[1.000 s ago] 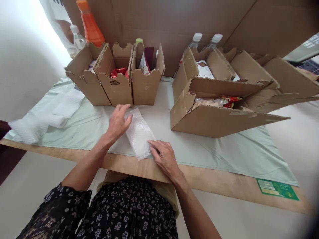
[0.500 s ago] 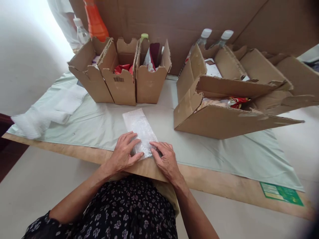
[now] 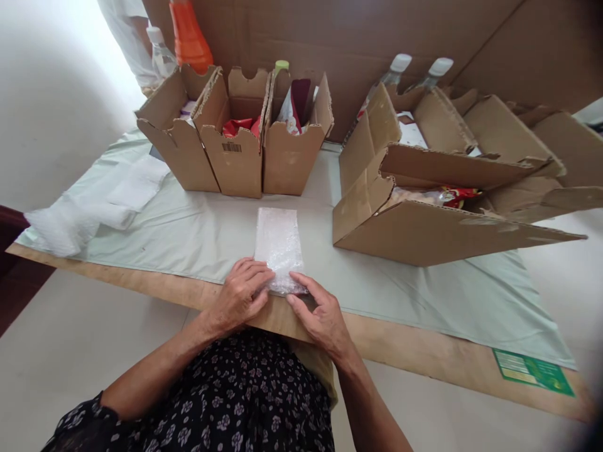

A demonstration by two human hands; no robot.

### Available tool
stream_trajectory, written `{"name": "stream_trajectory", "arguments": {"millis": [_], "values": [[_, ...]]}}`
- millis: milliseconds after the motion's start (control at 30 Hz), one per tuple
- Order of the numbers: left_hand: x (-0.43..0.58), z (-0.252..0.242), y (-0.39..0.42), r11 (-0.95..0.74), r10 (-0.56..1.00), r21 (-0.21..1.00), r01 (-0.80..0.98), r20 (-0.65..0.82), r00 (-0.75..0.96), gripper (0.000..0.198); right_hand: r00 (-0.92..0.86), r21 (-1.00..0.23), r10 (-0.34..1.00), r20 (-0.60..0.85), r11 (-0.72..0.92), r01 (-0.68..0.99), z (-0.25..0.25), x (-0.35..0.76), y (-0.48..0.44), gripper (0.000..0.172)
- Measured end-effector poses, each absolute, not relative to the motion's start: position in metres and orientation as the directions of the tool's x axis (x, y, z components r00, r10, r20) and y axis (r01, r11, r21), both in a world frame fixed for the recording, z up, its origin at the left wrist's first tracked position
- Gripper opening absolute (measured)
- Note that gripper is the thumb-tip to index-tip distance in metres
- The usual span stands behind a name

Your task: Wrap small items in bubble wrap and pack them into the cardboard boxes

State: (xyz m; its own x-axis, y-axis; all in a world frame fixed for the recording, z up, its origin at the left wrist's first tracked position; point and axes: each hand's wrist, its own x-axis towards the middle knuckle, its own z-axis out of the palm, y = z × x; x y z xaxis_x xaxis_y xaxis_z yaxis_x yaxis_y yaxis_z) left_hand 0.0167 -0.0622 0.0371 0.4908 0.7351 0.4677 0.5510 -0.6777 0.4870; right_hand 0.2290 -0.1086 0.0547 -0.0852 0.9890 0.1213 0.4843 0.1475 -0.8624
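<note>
A flat piece of clear bubble wrap (image 3: 279, 235), pouch-like in shape, lies on the cloth near the table's front edge. At its near left corner, my left hand (image 3: 242, 290) has its fingers bent over the edge and its thumb below. My right hand (image 3: 323, 314) takes the near right corner between thumb and forefinger. Whether anything is inside the wrap, I cannot tell.
Three cardboard bins (image 3: 238, 166) with packets stand behind the wrap. More cardboard bins (image 3: 424, 229) stand to the right, bottles behind them. Loose bubble wrap (image 3: 75, 220) lies at the left. An orange bottle (image 3: 191, 37) stands at the back.
The bubble wrap has turned clockwise, so its sides now run nearly straight away from me. Both hands have shifted slightly right with it in view; the right thumb and forefinger are wider apart.
</note>
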Motion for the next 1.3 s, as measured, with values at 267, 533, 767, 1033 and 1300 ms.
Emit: {"name": "stream_trajectory", "arguments": {"millis": [267,533,767,1033,1300], "values": [[0.020,0.041,-0.055,-0.656,0.755,0.528,0.540,0.456,0.471,0.023,-0.045,-0.692,0.963,0.265,0.223,0.686,0.055,0.234,-0.104,0.041],[0.008,0.050,-0.058,-0.644,0.738,0.578,0.501,0.300,0.604,0.037,-0.123,-0.788,0.967,0.224,0.254,0.561,0.041,0.230,-0.081,0.022],[0.020,0.049,-0.051,-0.494,0.865,0.669,0.556,0.314,0.391,0.018,-0.104,-0.864,0.987,0.125,0.160,0.477,0.054,0.232,-0.083,0.024],[0.026,0.056,-0.049,-0.281,0.939,0.826,0.489,0.133,0.316,0.018,-0.064,-0.903,0.997,0.032,0.057,0.426,0.059,0.240,-0.083,0.017],[0.027,0.057,-0.045,-0.165,0.970,0.895,0.415,0.070,0.234,0.020,-0.009,-0.926,1.000,0.023,0.025,0.378,0.055,0.238,-0.080,0.019]]}}
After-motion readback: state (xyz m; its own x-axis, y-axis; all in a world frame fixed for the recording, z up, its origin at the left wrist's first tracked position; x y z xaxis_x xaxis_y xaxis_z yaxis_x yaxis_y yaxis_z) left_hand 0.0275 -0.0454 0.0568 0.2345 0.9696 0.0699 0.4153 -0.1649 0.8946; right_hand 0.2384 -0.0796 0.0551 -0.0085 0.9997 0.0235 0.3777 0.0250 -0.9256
